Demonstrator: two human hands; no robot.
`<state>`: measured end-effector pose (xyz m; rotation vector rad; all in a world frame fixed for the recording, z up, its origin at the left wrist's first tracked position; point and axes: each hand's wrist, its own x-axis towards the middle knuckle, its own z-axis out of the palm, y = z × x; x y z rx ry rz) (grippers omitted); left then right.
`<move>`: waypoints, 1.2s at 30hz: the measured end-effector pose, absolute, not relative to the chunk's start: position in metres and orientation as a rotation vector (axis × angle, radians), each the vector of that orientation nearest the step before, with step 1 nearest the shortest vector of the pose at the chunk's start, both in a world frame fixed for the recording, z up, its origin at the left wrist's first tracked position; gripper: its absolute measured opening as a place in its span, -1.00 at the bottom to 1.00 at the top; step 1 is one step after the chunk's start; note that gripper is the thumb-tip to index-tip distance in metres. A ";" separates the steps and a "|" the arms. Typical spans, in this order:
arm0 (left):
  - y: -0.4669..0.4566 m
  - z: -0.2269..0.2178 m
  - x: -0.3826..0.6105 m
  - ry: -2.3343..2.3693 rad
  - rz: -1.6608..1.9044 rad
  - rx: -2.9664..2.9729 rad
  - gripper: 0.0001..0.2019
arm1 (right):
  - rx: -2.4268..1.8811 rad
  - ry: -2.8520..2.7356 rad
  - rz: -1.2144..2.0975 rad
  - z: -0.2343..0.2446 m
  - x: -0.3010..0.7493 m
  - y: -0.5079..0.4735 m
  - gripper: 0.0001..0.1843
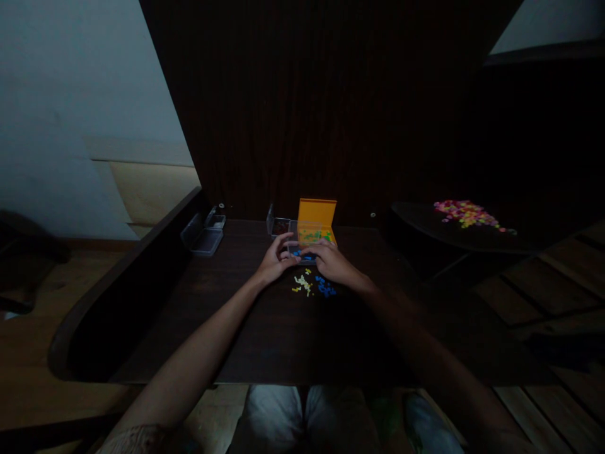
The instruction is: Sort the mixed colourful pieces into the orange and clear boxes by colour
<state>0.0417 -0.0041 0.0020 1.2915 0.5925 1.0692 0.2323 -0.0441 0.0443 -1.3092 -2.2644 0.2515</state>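
My left hand (275,260) and my right hand (331,260) meet over a small clear box (299,254) with blue pieces in it, fingers curled round its sides. Right behind them stands an open orange box (316,217) holding green and yellow pieces. Small yellow pieces (302,284) and blue pieces (325,287) lie loose on the dark table (283,328) just in front of my hands.
Two clear plastic cases (203,236) lie at the table's back left, and another open clear case (276,224) is beside the orange box. A heap of pink and yellow pieces (466,213) lies on a dark side surface to the right. A dark wooden panel rises behind.
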 end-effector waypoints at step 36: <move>-0.001 -0.005 0.044 0.627 1.093 1.264 -0.27 | -1.034 -2.557 0.599 0.043 0.286 -0.102 -0.51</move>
